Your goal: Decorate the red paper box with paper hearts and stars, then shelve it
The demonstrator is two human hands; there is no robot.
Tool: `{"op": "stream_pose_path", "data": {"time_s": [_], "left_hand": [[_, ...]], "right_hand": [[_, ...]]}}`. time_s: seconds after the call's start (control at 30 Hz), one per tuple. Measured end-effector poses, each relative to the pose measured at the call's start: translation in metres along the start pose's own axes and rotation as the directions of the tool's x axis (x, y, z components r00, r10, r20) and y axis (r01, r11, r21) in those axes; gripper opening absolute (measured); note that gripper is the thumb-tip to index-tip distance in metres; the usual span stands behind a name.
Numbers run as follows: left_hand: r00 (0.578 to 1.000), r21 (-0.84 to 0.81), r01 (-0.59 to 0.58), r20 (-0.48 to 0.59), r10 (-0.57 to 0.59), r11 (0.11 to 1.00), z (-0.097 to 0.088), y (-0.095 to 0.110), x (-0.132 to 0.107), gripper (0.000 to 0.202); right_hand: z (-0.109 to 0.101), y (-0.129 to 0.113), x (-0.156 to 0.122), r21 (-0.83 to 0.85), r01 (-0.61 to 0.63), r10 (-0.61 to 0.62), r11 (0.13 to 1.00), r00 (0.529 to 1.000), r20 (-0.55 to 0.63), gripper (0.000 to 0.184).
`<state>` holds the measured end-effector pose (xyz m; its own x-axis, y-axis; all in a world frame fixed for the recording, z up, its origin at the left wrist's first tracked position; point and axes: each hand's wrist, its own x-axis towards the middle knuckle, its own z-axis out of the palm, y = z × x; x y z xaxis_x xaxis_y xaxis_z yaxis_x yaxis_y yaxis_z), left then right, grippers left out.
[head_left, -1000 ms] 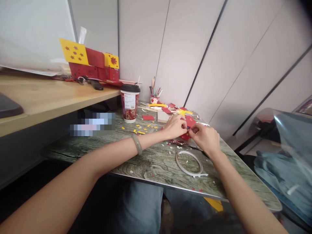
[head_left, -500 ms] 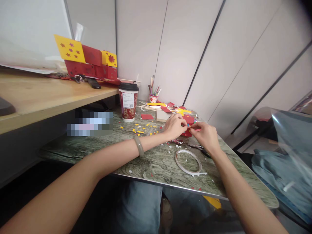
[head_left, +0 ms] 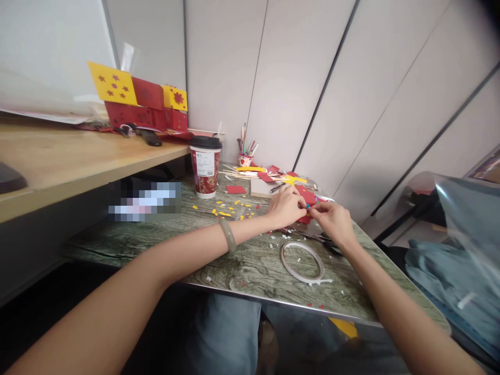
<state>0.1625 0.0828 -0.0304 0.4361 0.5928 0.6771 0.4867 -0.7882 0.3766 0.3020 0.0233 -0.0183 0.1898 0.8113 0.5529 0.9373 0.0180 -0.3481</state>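
My left hand (head_left: pixel 287 207) and my right hand (head_left: pixel 333 221) meet over the far middle of the grey wood-grain table (head_left: pixel 250 260). Both pinch a small red paper piece (head_left: pixel 305 198), with a tiny blue bit showing between the fingertips. A green bangle (head_left: pixel 228 235) sits on my left wrist. A white ring of tape (head_left: pixel 303 261) lies flat just in front of my right hand. Dark scissors (head_left: pixel 326 240) lie partly hidden under my right wrist.
A red paper cup with a black lid (head_left: pixel 205 165) stands at the far left. A small pot of pencils (head_left: pixel 246 154) and red and yellow paper scraps (head_left: pixel 273 177) lie behind. Red and yellow paper boxes (head_left: pixel 140 101) sit on the wooden desk (head_left: pixel 70 161) to the left. A blue garment (head_left: pixel 441 281) lies right.
Both hands have stayed pinched on the red paper piece, shifting slightly to the right and down. The view itself has moved a little.
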Motion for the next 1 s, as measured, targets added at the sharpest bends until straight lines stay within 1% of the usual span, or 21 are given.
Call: {"op": "stream_pose_path", "data": {"time_s": [0.07, 0.23, 0.4, 0.47, 0.6, 0.77, 1.0], "left_hand": [[0.999, 0.03, -0.031, 0.008, 0.031, 0.999, 0.002, 0.003, 0.001, 0.012], [0.998, 0.093, -0.065, -0.014, 0.067, 0.994, 0.005, 0.007, 0.002, 0.014], [0.995, 0.118, -0.096, -0.025, 0.1, 0.988, 0.005, 0.008, 0.003, 0.014], [0.993, 0.11, -0.109, -0.027, 0.113, 0.988, 0.006, 0.007, 0.003, 0.013], [0.991, 0.06, -0.136, 0.004, 0.136, 0.989, 0.005, 0.004, 0.004, 0.014], [0.992, 0.011, -0.124, -0.007, 0.124, 0.992, 0.006, 0.002, 0.005, 0.014], [0.992, -0.006, -0.129, 0.0, 0.129, 0.992, 0.007, 0.002, 0.006, 0.015]], "right_hand": [[-0.001, 0.004, -0.002, 0.001, -0.004, 0.004, 1.0, 1.0, 0.005, 0.02], [0.0, 0.008, -0.007, 0.019, 0.006, -0.006, 1.0, 1.0, -0.007, 0.023], [0.004, 0.012, -0.007, 0.065, -0.002, 0.004, 0.998, 1.0, -0.02, 0.026], [0.005, 0.014, -0.007, 0.082, -0.002, 0.004, 0.997, 1.0, -0.018, 0.025], [0.005, 0.014, -0.008, 0.112, -0.007, 0.009, 0.994, 1.0, -0.02, 0.025], [0.005, 0.011, -0.008, 0.144, 0.007, -0.002, 0.99, 1.0, -0.028, 0.025], [0.005, 0.009, -0.008, 0.178, 0.005, 0.002, 0.984, 0.999, -0.037, 0.025]]}}
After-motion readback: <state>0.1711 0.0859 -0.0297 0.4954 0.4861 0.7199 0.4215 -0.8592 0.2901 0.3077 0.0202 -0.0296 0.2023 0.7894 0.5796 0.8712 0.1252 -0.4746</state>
